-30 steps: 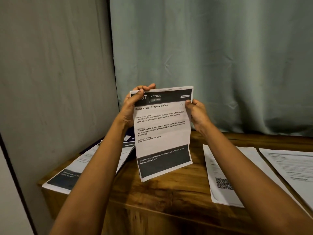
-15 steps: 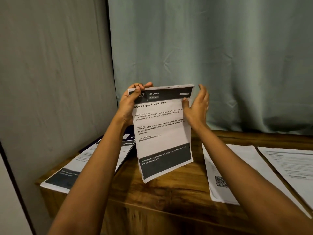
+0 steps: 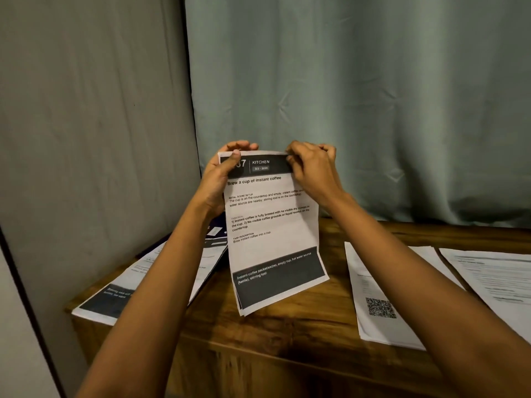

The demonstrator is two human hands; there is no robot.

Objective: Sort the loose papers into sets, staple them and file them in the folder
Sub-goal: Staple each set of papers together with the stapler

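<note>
Left grip and right grip hold the held sheets by the top corners, above the worktop. Below and left of the left grip, a left stack lies on the worktop. Below and right of the right grip lie a near pile and, further right, a far pile. The curtain hangs behind both grips.

Bare forearms forward, left hand and right hand level, apart, fingers curled in pinches.
</note>
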